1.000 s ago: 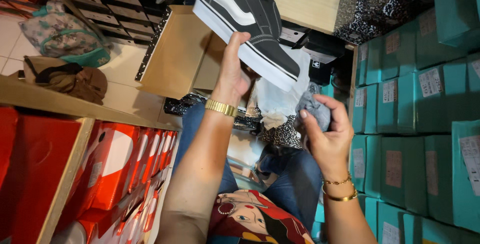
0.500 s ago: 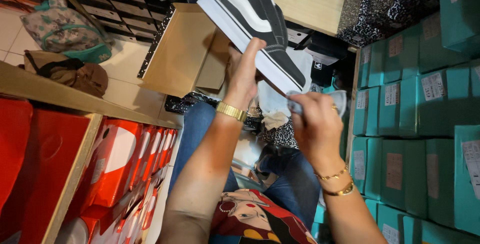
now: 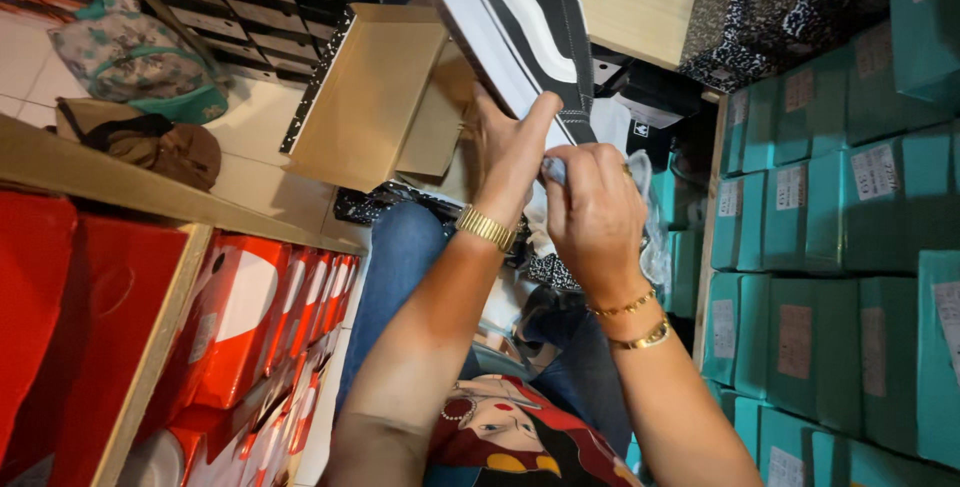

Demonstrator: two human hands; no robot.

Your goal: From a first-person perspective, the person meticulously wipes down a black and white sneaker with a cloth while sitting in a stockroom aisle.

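A black sneaker with a white stripe and thick white sole (image 3: pixel 525 32) is held up at the top centre. My left hand (image 3: pixel 505 152), with a gold watch at the wrist, grips it from below near the heel. My right hand (image 3: pixel 595 212), wearing gold bracelets, is closed on a light grey cloth (image 3: pixel 645 217) and presses it against the shoe's heel end. Below the hands are my legs in blue jeans (image 3: pixel 400 267).
An open brown cardboard shoe box (image 3: pixel 365 107) lies behind the shoe. Red shoe boxes (image 3: pixel 240 327) fill a wooden shelf (image 3: pixel 90 172) at left. Stacked teal boxes (image 3: pixel 840 277) line the right. A patterned bag (image 3: pixel 130 57) and a brown bag (image 3: pixel 150 142) lie on the floor.
My right hand rose with the cloth from beside the shoe up to its heel end. The shoe shifted upward in view.
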